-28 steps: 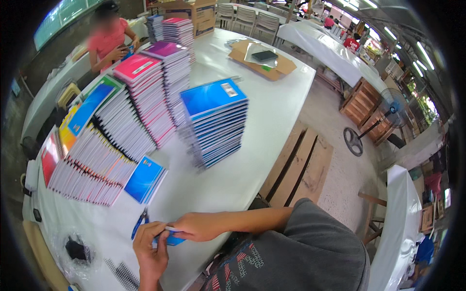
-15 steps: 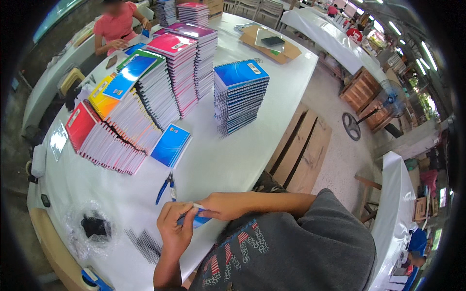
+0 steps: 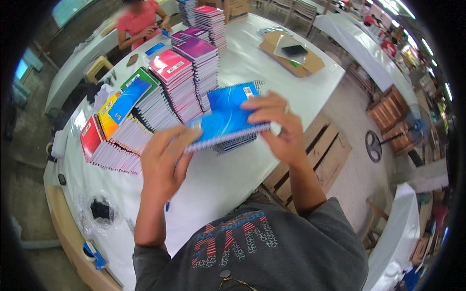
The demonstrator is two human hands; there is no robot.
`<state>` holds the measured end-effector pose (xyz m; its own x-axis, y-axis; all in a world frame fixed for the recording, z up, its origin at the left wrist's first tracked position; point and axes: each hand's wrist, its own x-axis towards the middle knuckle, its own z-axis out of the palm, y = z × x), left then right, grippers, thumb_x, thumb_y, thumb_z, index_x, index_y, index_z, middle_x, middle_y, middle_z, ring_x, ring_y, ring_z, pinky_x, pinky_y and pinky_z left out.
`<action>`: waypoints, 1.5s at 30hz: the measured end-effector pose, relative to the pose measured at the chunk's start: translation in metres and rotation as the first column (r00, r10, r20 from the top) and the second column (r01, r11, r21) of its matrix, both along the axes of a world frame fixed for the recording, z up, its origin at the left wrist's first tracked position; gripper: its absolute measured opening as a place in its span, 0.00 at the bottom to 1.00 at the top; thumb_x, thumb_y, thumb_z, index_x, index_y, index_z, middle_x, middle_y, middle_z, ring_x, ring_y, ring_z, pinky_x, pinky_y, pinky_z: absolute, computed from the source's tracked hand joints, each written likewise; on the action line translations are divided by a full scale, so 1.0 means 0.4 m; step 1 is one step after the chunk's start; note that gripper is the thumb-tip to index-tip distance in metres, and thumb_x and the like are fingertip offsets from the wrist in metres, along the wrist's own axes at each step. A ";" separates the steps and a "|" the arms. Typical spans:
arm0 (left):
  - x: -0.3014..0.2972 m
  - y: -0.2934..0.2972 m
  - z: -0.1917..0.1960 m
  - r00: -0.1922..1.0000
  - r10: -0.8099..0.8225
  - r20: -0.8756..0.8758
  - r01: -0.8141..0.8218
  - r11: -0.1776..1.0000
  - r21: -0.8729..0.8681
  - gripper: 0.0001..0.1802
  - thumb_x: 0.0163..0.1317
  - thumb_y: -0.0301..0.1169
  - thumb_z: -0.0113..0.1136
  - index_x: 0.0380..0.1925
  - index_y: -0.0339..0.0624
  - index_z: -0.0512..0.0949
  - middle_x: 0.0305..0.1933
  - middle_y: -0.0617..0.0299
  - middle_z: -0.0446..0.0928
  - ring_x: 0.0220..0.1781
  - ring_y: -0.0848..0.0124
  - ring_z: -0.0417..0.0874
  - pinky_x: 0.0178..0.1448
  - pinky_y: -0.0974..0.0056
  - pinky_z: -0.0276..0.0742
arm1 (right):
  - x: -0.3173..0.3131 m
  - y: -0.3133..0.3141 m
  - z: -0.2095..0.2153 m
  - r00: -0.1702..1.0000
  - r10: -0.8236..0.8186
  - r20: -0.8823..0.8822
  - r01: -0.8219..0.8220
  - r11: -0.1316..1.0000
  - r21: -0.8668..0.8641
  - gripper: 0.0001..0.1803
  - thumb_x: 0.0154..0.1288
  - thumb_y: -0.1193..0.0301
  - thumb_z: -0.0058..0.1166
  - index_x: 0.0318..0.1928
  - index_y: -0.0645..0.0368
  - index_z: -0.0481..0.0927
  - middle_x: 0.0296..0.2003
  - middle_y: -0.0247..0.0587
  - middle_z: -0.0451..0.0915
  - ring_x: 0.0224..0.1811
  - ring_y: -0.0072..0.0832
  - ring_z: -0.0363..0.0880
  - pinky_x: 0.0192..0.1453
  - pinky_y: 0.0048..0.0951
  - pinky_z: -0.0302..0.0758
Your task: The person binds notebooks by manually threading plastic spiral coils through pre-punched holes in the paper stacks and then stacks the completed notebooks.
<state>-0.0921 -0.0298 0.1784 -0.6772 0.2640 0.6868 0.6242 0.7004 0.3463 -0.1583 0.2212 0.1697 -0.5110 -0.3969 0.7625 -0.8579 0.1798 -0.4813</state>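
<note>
A blue spiral notebook [image 3: 224,122] is held up in both hands, its wire-bound edge toward me. My left hand [image 3: 167,149] grips its left end, and my right hand [image 3: 280,125] pinches its right end, slightly blurred. Just behind and below it stands the stack of blue spiral notebooks [image 3: 237,145], largely hidden by the held one. Left of the stack are tall piles of pink notebooks [image 3: 170,68] and purple notebooks [image 3: 196,48]. A loose blue notebook [image 3: 128,99] lies across the yellow notebooks [image 3: 110,116] and green notebooks [image 3: 141,77].
Red notebooks [image 3: 92,138] lean at the left. Bubble wrap [image 3: 99,209] and a blue tape dispenser [image 3: 94,254] lie near the table's left edge. At the far right corner is cardboard [image 3: 310,62] with a phone [image 3: 294,50]. A co-worker [image 3: 138,24] sits across the table.
Both hands have risen from near my body toward the blue stack, spreading apart with the notebook between them. My view has shifted. My left forearm now mostly covers the pliers.
</note>
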 end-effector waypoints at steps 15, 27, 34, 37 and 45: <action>-0.206 0.173 -0.286 0.915 0.369 0.164 -0.404 0.849 0.341 0.22 0.54 0.32 0.65 0.49 0.38 0.74 0.53 0.53 0.74 0.53 0.60 0.76 0.54 0.61 0.72 | -0.245 0.108 -0.294 0.868 0.229 0.440 -0.108 0.953 -0.283 0.27 0.66 0.74 0.36 0.65 0.68 0.58 0.64 0.59 0.61 0.68 0.42 0.58 0.70 0.33 0.52; -0.235 0.230 -0.339 0.789 0.476 0.389 -0.578 0.358 0.733 0.12 0.60 0.30 0.61 0.41 0.36 0.76 0.26 0.66 0.77 0.25 0.80 0.72 0.37 0.75 0.69 | -0.186 0.041 -0.337 0.847 0.141 0.513 0.008 0.960 -0.278 0.28 0.71 0.69 0.35 0.66 0.72 0.53 0.65 0.56 0.59 0.68 0.36 0.57 0.67 0.29 0.55; -0.212 -0.020 -0.162 0.611 0.770 -0.182 -0.750 0.637 0.176 0.14 0.58 0.28 0.57 0.45 0.38 0.75 0.39 0.55 0.77 0.43 0.62 0.76 0.52 0.61 0.69 | -0.132 0.103 -0.294 0.915 -0.011 0.404 0.143 0.944 -0.298 0.30 0.68 0.70 0.39 0.66 0.74 0.52 0.66 0.58 0.56 0.71 0.44 0.49 0.72 0.39 0.46; -0.218 -0.153 -0.118 0.586 0.776 -0.233 -0.805 0.590 -0.058 0.15 0.54 0.27 0.57 0.44 0.41 0.76 0.45 0.55 0.75 0.49 0.58 0.75 0.55 0.57 0.68 | -0.068 0.120 -0.279 0.912 -0.131 0.389 0.256 0.922 -0.290 0.28 0.66 0.73 0.38 0.64 0.74 0.54 0.65 0.57 0.58 0.71 0.46 0.48 0.72 0.42 0.45; -0.227 -0.262 -0.082 0.595 0.799 -0.091 -0.753 0.515 -0.409 0.15 0.56 0.31 0.54 0.44 0.46 0.78 0.42 0.57 0.79 0.45 0.61 0.79 0.51 0.55 0.71 | 0.111 0.092 -0.268 0.863 -0.389 0.322 0.460 0.869 -0.185 0.26 0.64 0.79 0.40 0.62 0.72 0.58 0.60 0.58 0.65 0.66 0.42 0.60 0.69 0.41 0.54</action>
<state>-0.1828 -0.1346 0.1457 -0.7941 -0.1909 0.5770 -0.2534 0.9669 -0.0289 -0.1140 0.2580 0.0624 -0.7822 0.0883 0.6168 -0.5579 0.3417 -0.7563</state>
